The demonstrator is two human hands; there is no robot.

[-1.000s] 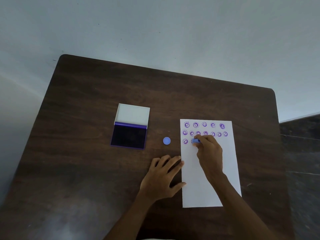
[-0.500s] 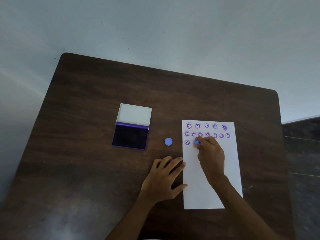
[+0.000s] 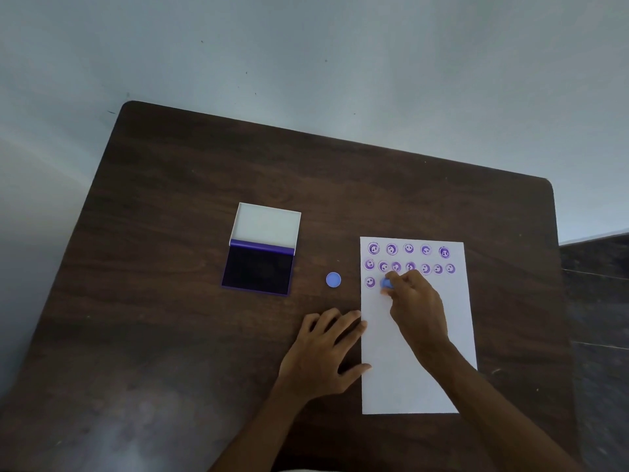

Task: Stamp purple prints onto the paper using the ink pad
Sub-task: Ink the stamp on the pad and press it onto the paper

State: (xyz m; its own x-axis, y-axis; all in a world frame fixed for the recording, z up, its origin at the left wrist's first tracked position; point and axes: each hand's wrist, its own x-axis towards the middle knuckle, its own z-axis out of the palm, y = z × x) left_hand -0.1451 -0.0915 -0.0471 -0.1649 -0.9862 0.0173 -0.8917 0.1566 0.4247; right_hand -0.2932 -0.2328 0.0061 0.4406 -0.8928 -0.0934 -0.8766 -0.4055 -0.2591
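A white sheet of paper [image 3: 418, 369] lies on the right of the dark wooden table [image 3: 170, 335]. Several purple smiley prints [image 3: 408, 248] fill two rows at its top, and a single print [image 3: 370, 282] starts a third row. My right hand [image 3: 417, 304] pinches a small blue stamp [image 3: 387, 283] and holds it down on the paper just right of that single print. My left hand [image 3: 323, 352] rests flat with fingers spread, its fingertips touching the paper's left edge. The open ink pad [image 3: 258, 270] with its white lid raised sits to the left.
A small round blue cap [image 3: 333, 280] lies on the table between the ink pad and the paper. A pale wall rises behind the table's far edge. Dark floor shows at the right.
Both hands stay in place, the stamp still pressed at the same spot in the third row. Only the camera view has shifted slightly.
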